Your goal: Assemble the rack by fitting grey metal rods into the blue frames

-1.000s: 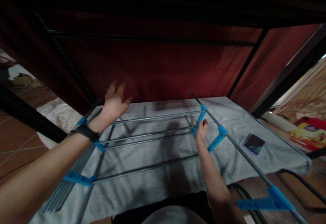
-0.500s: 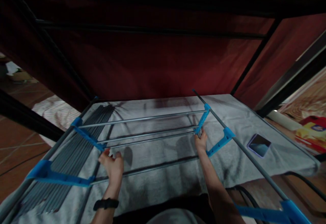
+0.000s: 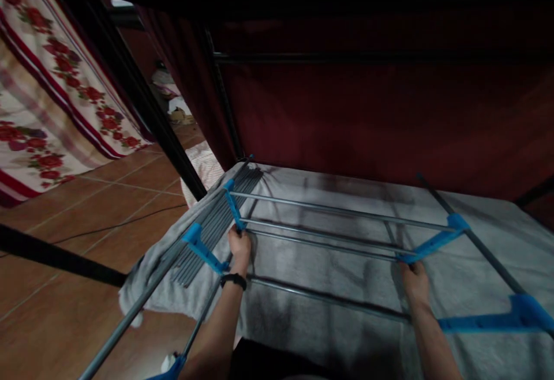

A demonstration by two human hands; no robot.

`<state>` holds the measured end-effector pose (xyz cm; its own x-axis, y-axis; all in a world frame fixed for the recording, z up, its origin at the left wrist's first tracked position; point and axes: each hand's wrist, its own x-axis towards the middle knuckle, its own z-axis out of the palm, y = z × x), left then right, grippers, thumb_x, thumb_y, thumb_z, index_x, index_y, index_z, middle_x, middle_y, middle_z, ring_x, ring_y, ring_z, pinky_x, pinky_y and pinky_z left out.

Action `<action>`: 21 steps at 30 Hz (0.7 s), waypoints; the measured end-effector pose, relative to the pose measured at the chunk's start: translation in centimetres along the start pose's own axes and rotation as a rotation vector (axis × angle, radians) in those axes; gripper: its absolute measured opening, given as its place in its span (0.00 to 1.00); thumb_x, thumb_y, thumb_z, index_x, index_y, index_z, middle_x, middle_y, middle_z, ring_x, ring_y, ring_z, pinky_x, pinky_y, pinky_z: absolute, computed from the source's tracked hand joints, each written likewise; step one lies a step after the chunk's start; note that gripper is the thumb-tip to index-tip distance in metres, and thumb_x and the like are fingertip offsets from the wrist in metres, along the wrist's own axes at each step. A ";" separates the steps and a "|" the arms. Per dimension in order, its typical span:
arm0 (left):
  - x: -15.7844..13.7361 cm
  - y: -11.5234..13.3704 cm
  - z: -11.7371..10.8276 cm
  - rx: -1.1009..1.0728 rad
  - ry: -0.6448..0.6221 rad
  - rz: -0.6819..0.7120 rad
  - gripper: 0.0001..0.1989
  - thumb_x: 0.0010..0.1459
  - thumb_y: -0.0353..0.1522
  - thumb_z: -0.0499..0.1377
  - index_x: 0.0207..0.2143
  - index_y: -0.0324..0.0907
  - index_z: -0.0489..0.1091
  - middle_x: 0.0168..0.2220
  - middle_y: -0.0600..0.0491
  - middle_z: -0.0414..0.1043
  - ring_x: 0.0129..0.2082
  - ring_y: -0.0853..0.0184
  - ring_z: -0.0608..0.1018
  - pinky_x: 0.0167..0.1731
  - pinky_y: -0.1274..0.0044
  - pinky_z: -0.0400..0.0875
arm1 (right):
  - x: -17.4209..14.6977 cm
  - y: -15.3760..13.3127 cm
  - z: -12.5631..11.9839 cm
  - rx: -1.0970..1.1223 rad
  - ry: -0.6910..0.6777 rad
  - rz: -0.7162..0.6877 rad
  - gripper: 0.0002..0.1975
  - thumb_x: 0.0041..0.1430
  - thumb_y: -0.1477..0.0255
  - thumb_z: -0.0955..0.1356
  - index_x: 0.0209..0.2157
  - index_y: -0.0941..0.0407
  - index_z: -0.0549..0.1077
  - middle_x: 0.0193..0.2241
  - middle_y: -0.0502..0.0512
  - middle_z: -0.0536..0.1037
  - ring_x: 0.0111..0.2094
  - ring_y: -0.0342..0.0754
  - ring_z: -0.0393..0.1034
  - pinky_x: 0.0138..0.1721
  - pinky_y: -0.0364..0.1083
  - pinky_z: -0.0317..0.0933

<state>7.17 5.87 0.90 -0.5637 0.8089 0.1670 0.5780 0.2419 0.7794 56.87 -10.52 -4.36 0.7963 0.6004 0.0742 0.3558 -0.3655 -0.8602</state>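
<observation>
A rack frame of grey metal tubes point(image 3: 337, 210) and blue plastic brackets stands over the grey blanket. My left hand point(image 3: 239, 246), with a black band on the wrist, is closed round the lower end of the far left blue bracket point(image 3: 234, 207). On the other side, my right hand point(image 3: 415, 285) grips the lower end of the far right blue bracket point(image 3: 437, 244); its fingertips are partly hidden beneath. Between these brackets run several thin crossbars. A thicker tube point(image 3: 320, 294) crosses nearer to me, by the near left bracket point(image 3: 203, 250).
Several loose grey tubes point(image 3: 208, 233) lie on the blanket point(image 3: 311, 328) at the left. Black bed posts point(image 3: 151, 97) and a dark red curtain point(image 3: 367, 120) surround the bed. A floral curtain point(image 3: 56, 91) hangs left, above the tiled floor point(image 3: 108, 218) with a cable.
My view has swung left, bringing in the floral curtain and losing the phone. The left hand's fingers have closed on the bracket end. The right hand stays at its bracket.
</observation>
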 end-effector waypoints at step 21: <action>0.9 1.4 1.0 0.265 -0.122 -0.016 0.11 0.62 0.28 0.55 0.46 0.39 0.72 0.40 0.44 0.78 0.41 0.60 0.79 0.38 0.74 0.65 | 1.1 -0.5 -0.7 -0.347 0.028 0.152 0.15 0.54 0.54 0.61 0.27 0.51 0.66 0.24 0.62 0.73 0.35 0.66 0.72 0.35 0.57 0.62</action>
<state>8.04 7.46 1.58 -0.5081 0.8585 0.0691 0.7124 0.3739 0.5939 57.96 -10.17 -3.45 0.8640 0.5030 -0.0232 0.3735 -0.6711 -0.6404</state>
